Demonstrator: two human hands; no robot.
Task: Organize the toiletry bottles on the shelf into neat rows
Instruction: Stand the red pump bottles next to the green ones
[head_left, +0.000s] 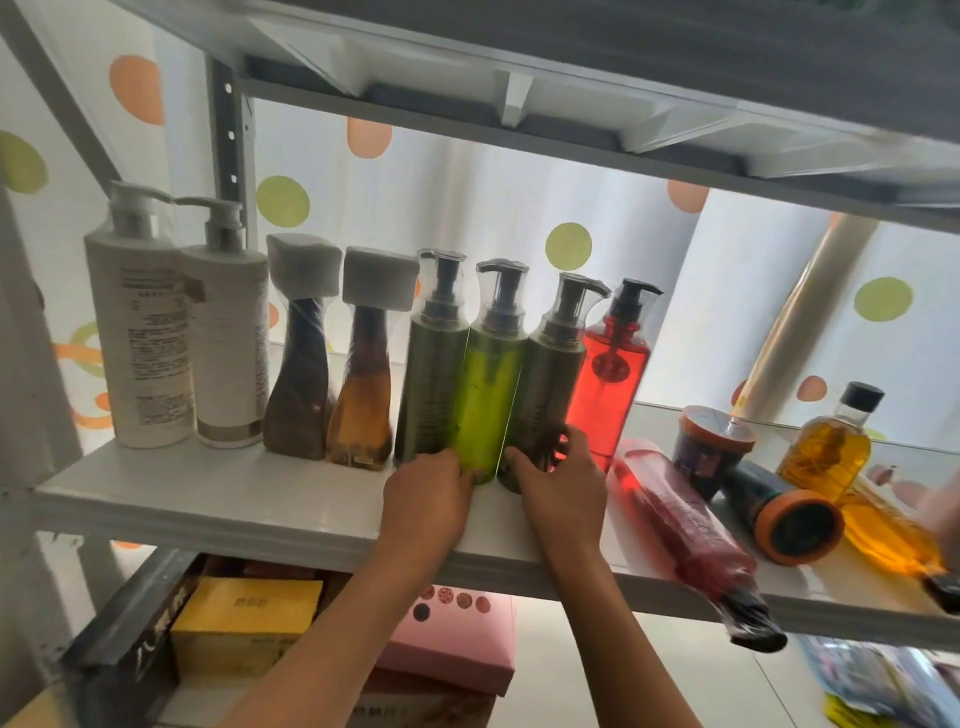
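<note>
The shelf (218, 499) is a white board in a grey metal rack, and another board hangs close above it. Behind the rack is a pale curtain (457, 208) with green and orange dots, and light comes through it. On the shelf a row stands upright, from the left: two white pump bottles (140, 332), two brown twisted bottles (332, 384) with white caps, three green pump bottles (483, 379) touching side by side, and a red pump bottle (608, 374). The left hand (426, 499) has its fingers curled at the base of the middle green bottle, and the right hand (563, 483) has its fingers curled round the base of the right green one. To the right, things are not in order: a red bottle (685, 525) lies on its side with its cap over the front edge, a dark tube (779, 509) with an orange end lies beside it, a purple jar (711, 447) stands behind, one amber bottle (828, 441) stands tilted and another amber bottle (888, 535) lies down. The white bottles have grey printed text, too small to read. Below the shelf I see a yellow box (244, 618) and a pink box (457, 639); their writing is also not readable.
</note>
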